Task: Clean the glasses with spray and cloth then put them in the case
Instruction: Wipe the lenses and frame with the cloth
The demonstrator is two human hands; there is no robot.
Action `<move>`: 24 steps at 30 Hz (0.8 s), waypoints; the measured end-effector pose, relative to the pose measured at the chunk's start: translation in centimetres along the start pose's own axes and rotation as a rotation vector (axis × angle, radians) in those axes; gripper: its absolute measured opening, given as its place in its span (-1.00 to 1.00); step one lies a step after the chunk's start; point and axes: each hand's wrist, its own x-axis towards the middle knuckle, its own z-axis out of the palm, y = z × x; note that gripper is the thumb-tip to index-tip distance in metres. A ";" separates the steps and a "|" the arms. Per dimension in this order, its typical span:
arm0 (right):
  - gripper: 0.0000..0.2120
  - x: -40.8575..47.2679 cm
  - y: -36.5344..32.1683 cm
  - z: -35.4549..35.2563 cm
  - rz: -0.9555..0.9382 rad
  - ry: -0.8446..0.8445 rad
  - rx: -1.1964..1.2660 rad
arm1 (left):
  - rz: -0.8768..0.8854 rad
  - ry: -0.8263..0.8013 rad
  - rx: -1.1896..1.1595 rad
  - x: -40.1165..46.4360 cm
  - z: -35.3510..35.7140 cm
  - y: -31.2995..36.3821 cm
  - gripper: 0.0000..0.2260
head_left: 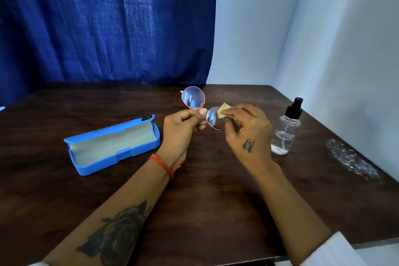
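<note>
- The left hand (180, 129) is raised above the table (216, 201), forearm angled up from the near-left, thumb and curled fingers pinching the glasses (201, 107) at the bridge.
- The glasses are held tilted, one lens up and away, the other lower toward the right hand (248, 134).
- The right hand, back of the hand up, fingers bent, presses a tan cloth (224, 110) against the lower lens.
- Left of the glasses, the blue case (112, 147) lies open on the table.
- Right of the glasses, the spray bottle (286, 129) stands upright, untouched.
</note>
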 end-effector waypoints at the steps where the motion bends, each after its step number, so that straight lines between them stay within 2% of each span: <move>1: -0.82 0.1 0.0 0.0 0.019 0.017 0.028 | 0.002 -0.004 0.007 0.0 0.0 0.0 -0.91; 6: -0.81 1.0 -0.7 -0.2 0.045 0.086 0.184 | 0.050 -0.057 0.143 -0.2 -0.1 0.1 -0.90; 13: -0.73 3.8 -1.9 2.1 -0.195 -0.122 0.040 | 0.121 -0.132 0.243 -0.2 -0.2 -0.1 -0.88; 18: -0.71 2.2 -1.4 2.2 -0.316 -0.181 0.073 | 0.099 -0.085 0.224 -0.2 -0.3 -0.2 -0.85; 24: -0.74 2.5 -0.5 1.5 -0.220 -0.123 0.145 | 0.105 -0.108 0.240 0.1 -0.3 -0.4 -0.91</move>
